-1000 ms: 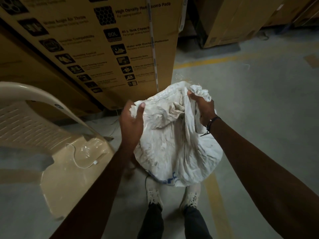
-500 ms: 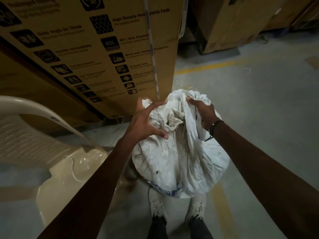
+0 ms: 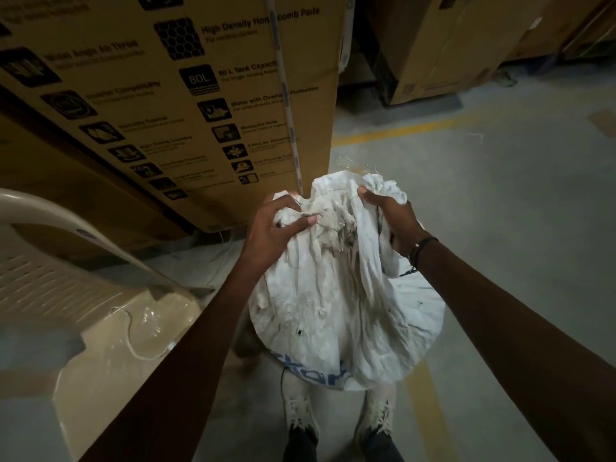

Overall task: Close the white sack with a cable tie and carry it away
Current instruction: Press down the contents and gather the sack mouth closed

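Both hands [image 3: 278, 225] [image 3: 393, 216] grip the white sack's [image 3: 343, 311] gathered mouth.

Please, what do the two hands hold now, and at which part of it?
Both the left hand and the right hand grip the white sack at its gathered, crumpled mouth, at the top.
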The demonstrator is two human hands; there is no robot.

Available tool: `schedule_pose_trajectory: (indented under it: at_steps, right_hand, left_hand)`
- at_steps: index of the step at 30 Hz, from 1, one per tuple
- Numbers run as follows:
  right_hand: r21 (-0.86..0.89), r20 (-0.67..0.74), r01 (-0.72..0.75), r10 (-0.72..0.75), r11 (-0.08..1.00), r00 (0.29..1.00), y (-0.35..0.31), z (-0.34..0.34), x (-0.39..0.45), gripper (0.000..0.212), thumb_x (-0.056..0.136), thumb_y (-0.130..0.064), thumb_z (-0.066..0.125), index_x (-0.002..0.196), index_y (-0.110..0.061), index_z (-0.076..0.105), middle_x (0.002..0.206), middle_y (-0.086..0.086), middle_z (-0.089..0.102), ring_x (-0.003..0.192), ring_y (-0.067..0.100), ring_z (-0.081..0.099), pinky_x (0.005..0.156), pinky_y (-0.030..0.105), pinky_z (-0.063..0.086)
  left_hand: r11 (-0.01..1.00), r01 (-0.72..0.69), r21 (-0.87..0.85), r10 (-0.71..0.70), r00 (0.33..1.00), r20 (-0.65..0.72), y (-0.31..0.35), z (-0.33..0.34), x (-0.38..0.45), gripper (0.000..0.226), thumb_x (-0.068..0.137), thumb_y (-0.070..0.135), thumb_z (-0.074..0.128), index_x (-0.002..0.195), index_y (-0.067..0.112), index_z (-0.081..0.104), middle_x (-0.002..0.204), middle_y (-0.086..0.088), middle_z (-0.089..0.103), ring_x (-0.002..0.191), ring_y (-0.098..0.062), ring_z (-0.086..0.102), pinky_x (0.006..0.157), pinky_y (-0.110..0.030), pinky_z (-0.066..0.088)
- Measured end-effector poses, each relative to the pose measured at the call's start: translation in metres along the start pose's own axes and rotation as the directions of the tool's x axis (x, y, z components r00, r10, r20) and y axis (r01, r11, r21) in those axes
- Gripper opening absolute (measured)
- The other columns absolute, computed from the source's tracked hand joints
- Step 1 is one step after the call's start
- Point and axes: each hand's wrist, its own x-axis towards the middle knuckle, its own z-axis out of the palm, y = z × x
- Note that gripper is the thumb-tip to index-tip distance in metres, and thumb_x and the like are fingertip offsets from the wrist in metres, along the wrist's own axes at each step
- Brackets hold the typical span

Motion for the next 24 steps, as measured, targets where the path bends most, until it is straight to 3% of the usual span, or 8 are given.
schedule_pose_trajectory:
  at_steps: [4, 9, 12, 14, 16, 18, 21, 24]
  right_hand:
    - [0.012, 0.117, 0.017, -0.018, 1.000, 0.993, 0.003, 0.000, -0.005, 0.085, 0.054, -0.055, 0.103, 0.127, -0.016, 0.080, 0.127, 0.008, 0.081, 0.124, 0.027, 0.075, 0.119, 0.052, 0.051]
    - [0.126, 0.171, -0.071, 0.049, 0.989, 0.984, 0.010, -0.011, -0.005, 0.072, 0.079, -0.044, 0.089, 0.138, -0.008, 0.073, 0.140, 0.014, 0.073, 0.139, 0.033, 0.064, 0.128, 0.054, 0.039]
    - [0.127, 0.208, -0.133, 0.104, 0.983, 0.973, 0.018, -0.010, -0.011, 0.066, 0.088, -0.042, 0.079, 0.143, -0.007, 0.069, 0.148, 0.013, 0.068, 0.148, 0.032, 0.056, 0.132, 0.051, 0.032]
    - [0.143, 0.222, -0.127, 0.093, 0.982, 0.971, 0.020, -0.004, -0.016, 0.072, 0.086, -0.046, 0.082, 0.146, -0.008, 0.066, 0.150, 0.011, 0.067, 0.148, 0.029, 0.056, 0.133, 0.049, 0.032]
    - [0.159, 0.206, -0.131, 0.097, 0.979, 0.974, 0.019, 0.000, -0.019, 0.078, 0.081, -0.053, 0.088, 0.144, -0.011, 0.069, 0.146, 0.011, 0.070, 0.143, 0.028, 0.061, 0.131, 0.051, 0.036]
    - [0.145, 0.191, -0.156, 0.127, 0.977, 0.973, 0.015, 0.000, -0.020, 0.068, 0.091, -0.054, 0.078, 0.141, -0.008, 0.070, 0.140, 0.017, 0.073, 0.136, 0.035, 0.066, 0.126, 0.055, 0.042]
    - [0.092, 0.203, -0.183, 0.161, 0.979, 0.966, 0.014, 0.002, -0.019, 0.062, 0.099, -0.053, 0.067, 0.141, -0.008, 0.069, 0.137, 0.020, 0.074, 0.135, 0.037, 0.066, 0.125, 0.056, 0.042]
    - [0.095, 0.214, -0.214, 0.190, 0.972, 0.958, 0.009, 0.007, -0.019, 0.056, 0.108, -0.045, 0.057, 0.143, -0.002, 0.066, 0.141, 0.028, 0.069, 0.135, 0.045, 0.064, 0.123, 0.059, 0.044]
  left_hand:
    - [0.987, 0.079, -0.137, -0.082, 0.997, -0.014, 0.006, 0.005, 0.000, 0.028, 0.097, 0.018, 0.075, 0.081, 0.014, 0.052, 0.082, 0.005, 0.062, 0.076, -0.010, 0.059, 0.070, -0.029, 0.049]
    - [0.971, 0.173, -0.168, -0.210, 0.948, -0.241, -0.011, 0.019, 0.004, 0.012, 0.103, 0.017, 0.059, 0.106, 0.019, 0.047, 0.104, -0.002, 0.051, 0.093, -0.013, 0.052, 0.086, -0.034, 0.046]
    - [0.965, 0.189, -0.182, -0.235, 0.929, -0.285, -0.012, 0.029, 0.006, 0.026, 0.103, 0.008, 0.054, 0.128, 0.012, 0.049, 0.122, 0.002, 0.051, 0.094, 0.013, 0.053, 0.091, -0.014, 0.043]
    - [0.946, 0.230, -0.229, -0.275, 0.942, -0.191, -0.005, 0.032, 0.008, 0.035, 0.103, 0.020, 0.062, 0.136, 0.018, 0.051, 0.133, 0.006, 0.052, 0.102, 0.021, 0.052, 0.095, -0.016, 0.043]
    - [0.930, 0.286, -0.230, -0.304, 0.952, -0.046, -0.003, 0.030, 0.010, 0.063, 0.086, 0.046, 0.082, 0.138, 0.038, 0.047, 0.150, 0.004, 0.045, 0.134, -0.004, 0.048, 0.108, -0.033, 0.042]
    - [0.948, 0.291, -0.128, -0.284, 0.956, 0.067, -0.003, 0.028, 0.014, 0.097, 0.062, 0.041, 0.099, 0.140, 0.047, 0.041, 0.158, 0.001, 0.037, 0.144, -0.017, 0.037, 0.111, -0.035, 0.039]
    - [0.973, 0.229, 0.009, -0.228, 0.962, 0.151, 0.000, 0.034, 0.019, 0.111, 0.047, 0.023, 0.106, 0.141, 0.035, 0.049, 0.146, 0.007, 0.051, 0.134, -0.003, 0.047, 0.100, -0.016, 0.042]
    - [0.974, 0.223, 0.043, -0.227, 0.961, 0.157, 0.000, 0.043, 0.022, 0.071, 0.055, 0.025, 0.105, 0.117, 0.028, 0.070, 0.108, 0.020, 0.071, 0.092, 0.021, 0.064, 0.076, -0.002, 0.049]
